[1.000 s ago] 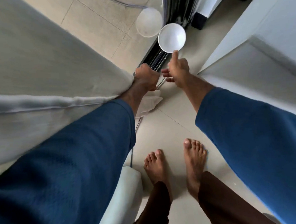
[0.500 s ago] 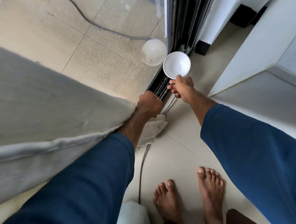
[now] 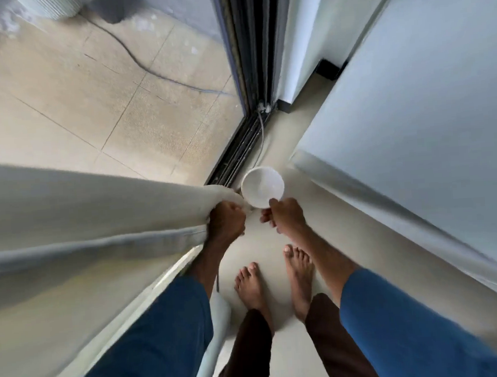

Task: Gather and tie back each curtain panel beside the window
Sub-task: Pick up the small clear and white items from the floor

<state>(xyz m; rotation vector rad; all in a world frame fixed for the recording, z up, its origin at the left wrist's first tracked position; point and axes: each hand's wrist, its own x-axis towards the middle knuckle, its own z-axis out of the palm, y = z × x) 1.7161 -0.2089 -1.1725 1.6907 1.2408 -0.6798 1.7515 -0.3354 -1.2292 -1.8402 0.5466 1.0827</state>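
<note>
The fingers of the left hand (image 3: 227,223) are curled tight into a fist around a bunched fold of the curtain (image 3: 81,217), knuckles up. From that grip the pale cloth fans out in long folds toward the left, with a thick hem running along its middle. It covers the lower part of the window on that side.

The right hand (image 3: 286,218) has its fingers curled too. Its thumb and fingertips pinch the near rim of a white bowl (image 3: 262,186). The bowl sits just beyond the hand with its hollow facing up, beside the gathered end of the curtain and close to it. I cannot tell whether bowl and cloth touch. The two hands are near each other but apart.

Both forearms are bare and run back into blue sleeves, the left sleeve (image 3: 151,336) and the right sleeve (image 3: 412,324). Below the hands two bare feet stand on the pale floor (image 3: 285,359): the left foot (image 3: 251,285) and the right foot (image 3: 298,273). Dark brown trousers (image 3: 247,350) cover the legs above them.

Past the bowl, the dark window track (image 3: 239,156) runs along the edge of the floor to a corner, with a thin cord (image 3: 262,134) lying beside it. Beyond the glass are tan tiles (image 3: 118,109) with a dark cable (image 3: 132,58) across them. A white panel (image 3: 413,118) fills the right side.
</note>
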